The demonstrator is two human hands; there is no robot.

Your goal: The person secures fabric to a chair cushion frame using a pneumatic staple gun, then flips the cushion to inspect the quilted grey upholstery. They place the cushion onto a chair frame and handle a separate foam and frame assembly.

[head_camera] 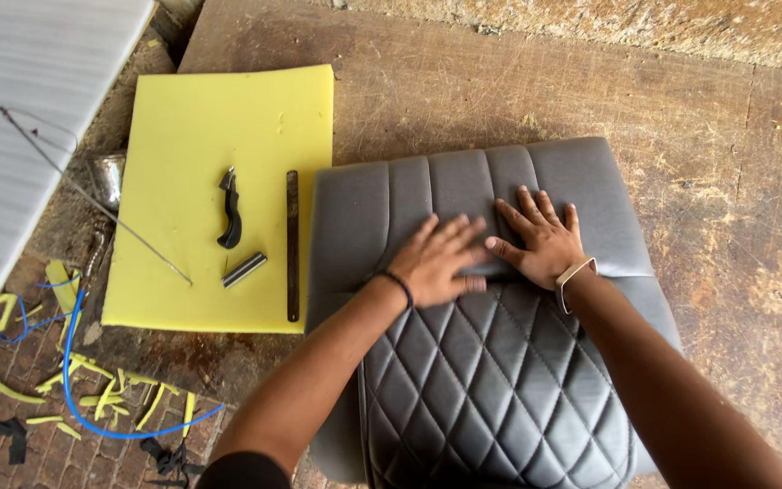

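A grey quilted seat cover (500, 380) lies on a worn wooden surface, with diamond stitching near me and straight ribs farther away. My left hand (441, 260) presses flat on it at the seam between the two patterns, a dark band on its wrist. Right beside it, my right hand (540, 240) also lies flat with fingers spread, a watch with a pale strap on its wrist. Neither hand holds anything.
A yellow foam sheet (192, 118) lies to the left, carrying a black-handled tool (229, 210), a long dark flat bar (292, 244) and a small metal cylinder (243, 270). A thin metal rod (92, 197), blue cord (74, 380) and yellow foam scraps (11, 391) lie farther left.
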